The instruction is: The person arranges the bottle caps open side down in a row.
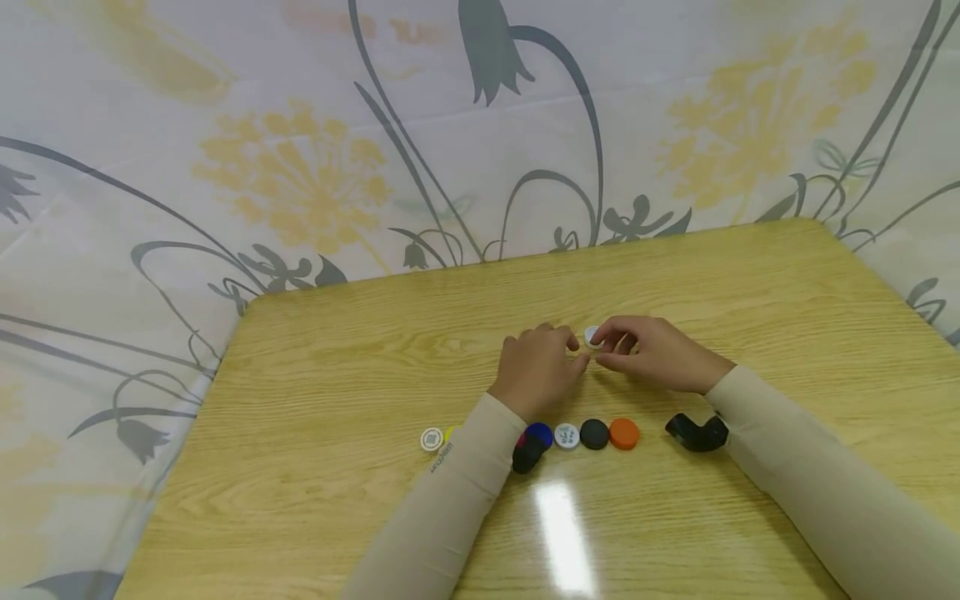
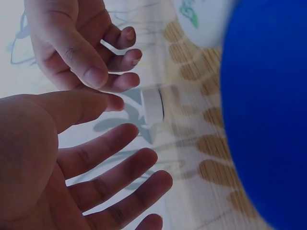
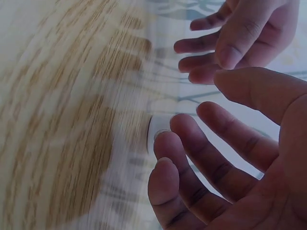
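A white bottle cap (image 1: 591, 335) lies on the wooden table, between and just beyond the two hands. My left hand (image 1: 536, 367) is left of it, its fingers loosely bent and holding nothing. From the other side my right hand (image 1: 656, 352) reaches close to the cap, its fingertips overlapping the cap's edge in the head view. In the left wrist view the white cap (image 2: 152, 105) stands apart from the fingers of both hands. The right wrist view has the fingers partly covering the cap (image 3: 153, 128); contact cannot be told there. The thumbs point toward each other.
Nearer the body runs a row of caps: patterned white (image 1: 432, 439), yellow (image 1: 452, 433), blue (image 1: 539, 434), printed white (image 1: 567, 436), black (image 1: 595, 434) and orange (image 1: 624, 433). The left sleeve hides part of it. Black wrist devices (image 1: 697, 433) sit at the sleeves. Floral cloth (image 1: 450, 167) hangs behind.
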Demonstrator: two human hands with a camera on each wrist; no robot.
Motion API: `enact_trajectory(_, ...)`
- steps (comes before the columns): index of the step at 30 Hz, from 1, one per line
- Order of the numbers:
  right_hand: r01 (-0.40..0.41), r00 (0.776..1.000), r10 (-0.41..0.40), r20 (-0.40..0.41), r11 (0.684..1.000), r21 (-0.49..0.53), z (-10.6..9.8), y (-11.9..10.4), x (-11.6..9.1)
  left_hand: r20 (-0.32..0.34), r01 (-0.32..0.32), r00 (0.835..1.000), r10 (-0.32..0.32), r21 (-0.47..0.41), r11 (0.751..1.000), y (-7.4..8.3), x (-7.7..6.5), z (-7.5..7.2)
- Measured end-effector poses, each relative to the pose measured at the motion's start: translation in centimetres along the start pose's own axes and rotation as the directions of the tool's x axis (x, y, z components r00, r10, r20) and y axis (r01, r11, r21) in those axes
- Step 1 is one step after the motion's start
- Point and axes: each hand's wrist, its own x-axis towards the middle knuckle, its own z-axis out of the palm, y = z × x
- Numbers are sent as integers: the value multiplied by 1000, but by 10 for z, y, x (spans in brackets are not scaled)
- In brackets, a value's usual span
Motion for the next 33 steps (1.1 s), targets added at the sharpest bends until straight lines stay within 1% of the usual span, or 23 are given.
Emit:
enact_trajectory(3,-1,1000,1,-5,1000,-14,-3,-2,1,17,4,1000,-4,-4,1000,-1,1,1)
enact_trajectory(6,-20,1000,20,-17,999,-31,-8,-3,3,29,6,1000,-6,-8,1000,-1,3,1)
enact_trajectory(12,-54,998,54,-12,997,-48,-16,4,7,56,12,998,-12,1,1000,1,4,0)
enact_trajectory(15,-62,998,62,1,997,-50,-20,8,9,70,-8,998,7,24,1000,3,4,-3)
enact_trajectory(19,-69,998,69,13,996,-50,-22,12,10,64,-46,997,42,56,997,6,7,-8)
enact_trajectory(24,-72,997,73,35,996,-45,-21,17,14,59,-61,997,57,83,995,9,14,-13)
enact_trajectory(27,-75,996,77,47,996,-48,-19,20,16,77,-53,996,47,83,995,10,20,-14)
enact_trajectory(33,-82,995,85,60,995,-49,-15,22,20,145,-13,989,-1,97,995,10,30,-13)
